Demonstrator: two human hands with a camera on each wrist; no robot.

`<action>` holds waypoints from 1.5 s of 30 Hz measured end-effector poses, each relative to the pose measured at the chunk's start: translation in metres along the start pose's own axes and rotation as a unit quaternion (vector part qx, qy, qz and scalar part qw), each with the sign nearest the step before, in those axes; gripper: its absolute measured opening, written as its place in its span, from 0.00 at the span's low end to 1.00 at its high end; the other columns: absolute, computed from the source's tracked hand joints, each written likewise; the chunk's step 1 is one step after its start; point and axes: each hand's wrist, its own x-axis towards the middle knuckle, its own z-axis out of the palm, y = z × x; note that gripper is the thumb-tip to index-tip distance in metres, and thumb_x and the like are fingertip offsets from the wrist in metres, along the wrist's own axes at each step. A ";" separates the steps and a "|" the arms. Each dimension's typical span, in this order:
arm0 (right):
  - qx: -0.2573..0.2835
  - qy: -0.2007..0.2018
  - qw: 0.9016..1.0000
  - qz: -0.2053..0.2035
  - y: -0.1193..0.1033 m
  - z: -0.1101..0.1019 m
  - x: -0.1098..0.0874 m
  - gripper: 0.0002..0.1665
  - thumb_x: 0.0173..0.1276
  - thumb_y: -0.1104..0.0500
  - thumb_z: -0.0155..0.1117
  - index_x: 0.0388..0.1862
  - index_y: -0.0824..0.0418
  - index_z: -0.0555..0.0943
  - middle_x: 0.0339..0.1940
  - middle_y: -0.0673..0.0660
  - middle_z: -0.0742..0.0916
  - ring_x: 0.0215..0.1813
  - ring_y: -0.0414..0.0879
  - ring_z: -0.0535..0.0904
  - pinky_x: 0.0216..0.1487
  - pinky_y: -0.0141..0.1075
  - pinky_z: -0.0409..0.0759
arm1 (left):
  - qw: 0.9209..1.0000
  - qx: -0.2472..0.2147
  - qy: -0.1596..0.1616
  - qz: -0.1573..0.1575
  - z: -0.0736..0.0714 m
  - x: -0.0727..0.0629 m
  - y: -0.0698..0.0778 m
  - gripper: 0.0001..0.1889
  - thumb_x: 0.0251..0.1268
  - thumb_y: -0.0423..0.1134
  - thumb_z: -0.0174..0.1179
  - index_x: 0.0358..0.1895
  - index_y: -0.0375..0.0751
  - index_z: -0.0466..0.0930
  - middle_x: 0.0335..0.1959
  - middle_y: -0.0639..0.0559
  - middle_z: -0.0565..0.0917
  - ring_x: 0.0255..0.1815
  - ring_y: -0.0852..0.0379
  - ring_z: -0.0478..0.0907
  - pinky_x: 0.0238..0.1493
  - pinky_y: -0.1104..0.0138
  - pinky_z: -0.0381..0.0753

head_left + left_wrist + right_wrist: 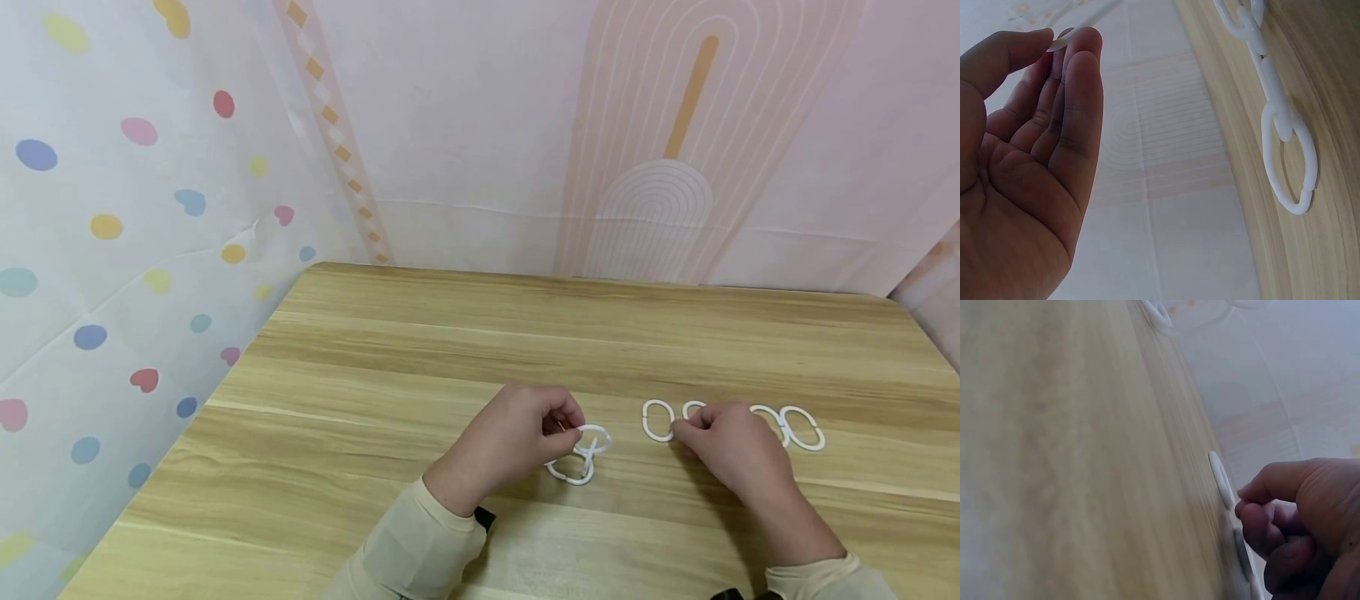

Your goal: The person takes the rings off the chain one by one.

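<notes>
My left hand (525, 433) pinches a white plastic oval link (595, 439) between thumb and fingertips, above the table. Below it, other white links (572, 471) are looped together, partly hidden by this hand in the head view. The left wrist view shows this interlocked chain (1289, 165) reaching down beside the palm. To the right, several loose white links lie in a row. The fingertips of my right hand (738, 450) pinch the right edge of the leftmost link (658, 421), which lies on the table. The right hand partly covers the links in the middle of the row.
A wood-grain table (420, 333) spreads beneath both hands. Behind it hangs a pale pink patterned cloth (480, 125), and a white cloth with coloured dots (150, 317) hangs along the left side. At the row's right end lies another link (802, 428).
</notes>
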 end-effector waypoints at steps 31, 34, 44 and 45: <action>-0.005 -0.011 0.996 -0.092 -0.002 0.000 -0.002 0.03 0.63 0.54 0.71 0.35 0.48 0.89 0.28 0.44 0.84 0.33 0.42 0.76 0.35 0.39 0.71 | 1.000 0.000 -0.003 -0.012 -0.001 -0.001 0.002 0.05 0.63 0.30 0.66 0.32 0.46 0.83 0.26 0.63 0.82 0.28 0.71 0.76 0.35 0.75 0.78; 0.021 -0.007 0.995 -0.094 -0.008 0.000 -0.005 0.03 0.63 0.54 0.72 0.35 0.49 0.89 0.27 0.45 0.83 0.31 0.42 0.75 0.33 0.37 0.71 | 1.000 0.003 -0.004 -0.011 -0.001 -0.001 0.002 0.05 0.63 0.31 0.66 0.32 0.46 0.83 0.27 0.62 0.82 0.28 0.70 0.76 0.35 0.76 0.78; 0.064 0.020 0.990 -0.123 -0.032 0.000 -0.017 0.03 0.63 0.55 0.73 0.35 0.50 0.89 0.25 0.44 0.82 0.29 0.40 0.74 0.29 0.33 0.71 | 1.000 0.006 -0.007 -0.012 -0.002 0.000 0.003 0.04 0.63 0.32 0.67 0.33 0.45 0.84 0.28 0.62 0.83 0.29 0.71 0.77 0.35 0.76 0.77; 0.066 0.021 0.990 -0.124 -0.033 0.000 -0.018 0.03 0.63 0.55 0.73 0.35 0.50 0.89 0.25 0.44 0.83 0.29 0.40 0.74 0.29 0.33 0.72 | 1.000 0.007 -0.007 -0.011 -0.002 0.000 0.003 0.04 0.62 0.32 0.67 0.33 0.45 0.84 0.28 0.62 0.83 0.29 0.70 0.77 0.35 0.76 0.77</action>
